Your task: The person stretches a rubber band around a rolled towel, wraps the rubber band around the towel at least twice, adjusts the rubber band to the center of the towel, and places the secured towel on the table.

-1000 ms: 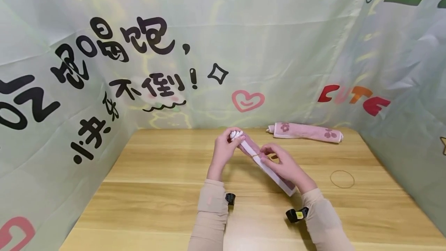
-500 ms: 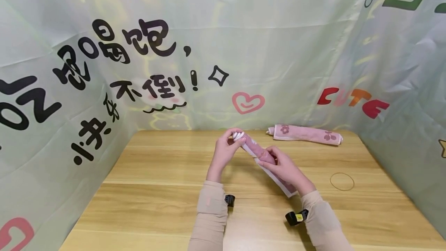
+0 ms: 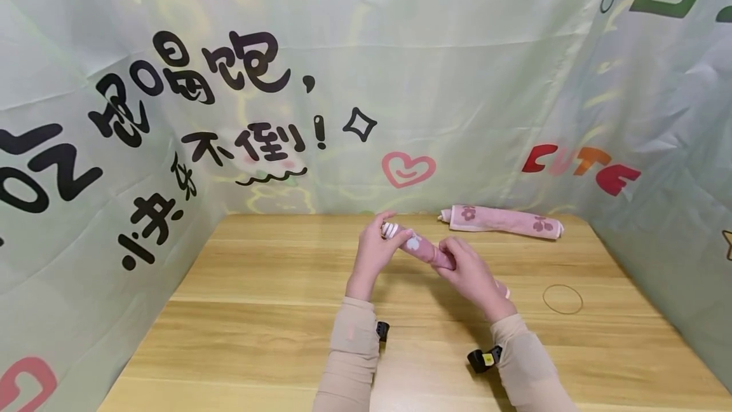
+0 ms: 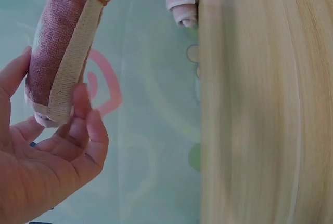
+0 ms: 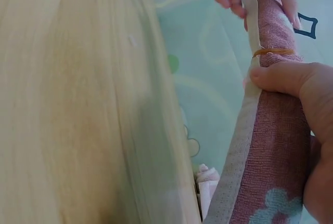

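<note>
Dusky-pink terry cloth (image 3: 420, 248), rolled and white-edged, was held over the pale wooden table (image 3: 257, 336), its far end pinched by the left hand (image 3: 375, 254), its middle gripped by the right hand (image 3: 471, 278). A tan elastic band (image 5: 276, 52) around it was shown clearly only from the wrists; a thin brown loop (image 3: 544, 296) on the table, only from the head.

Pale wood-grain table (image 3: 257, 310); rolled pink towel (image 3: 506, 221) near far edge, thin band (image 3: 563, 314) nearer, lying in loop.
</note>
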Demonstrator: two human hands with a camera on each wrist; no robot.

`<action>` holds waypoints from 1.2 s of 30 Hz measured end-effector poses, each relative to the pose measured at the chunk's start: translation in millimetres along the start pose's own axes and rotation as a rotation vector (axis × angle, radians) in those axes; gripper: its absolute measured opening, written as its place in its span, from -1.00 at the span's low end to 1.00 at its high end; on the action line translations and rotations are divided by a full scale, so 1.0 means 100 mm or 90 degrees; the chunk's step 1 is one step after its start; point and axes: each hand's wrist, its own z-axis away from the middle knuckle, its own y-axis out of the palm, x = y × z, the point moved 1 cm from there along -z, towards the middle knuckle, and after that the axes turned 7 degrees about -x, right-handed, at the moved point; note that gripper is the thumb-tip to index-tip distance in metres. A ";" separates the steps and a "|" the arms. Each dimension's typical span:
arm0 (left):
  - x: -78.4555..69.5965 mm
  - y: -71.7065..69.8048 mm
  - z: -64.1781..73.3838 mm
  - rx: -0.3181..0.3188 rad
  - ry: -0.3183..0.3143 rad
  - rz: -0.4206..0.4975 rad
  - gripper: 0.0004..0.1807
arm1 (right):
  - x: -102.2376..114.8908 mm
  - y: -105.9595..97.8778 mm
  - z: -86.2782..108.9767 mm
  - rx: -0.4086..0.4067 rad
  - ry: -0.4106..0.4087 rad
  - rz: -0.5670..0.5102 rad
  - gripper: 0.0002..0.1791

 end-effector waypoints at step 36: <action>-0.03 0.00 -0.01 0.006 0.009 0.047 -0.75 | 0.05 0.05 0.02 0.028 -0.123 0.003 -0.84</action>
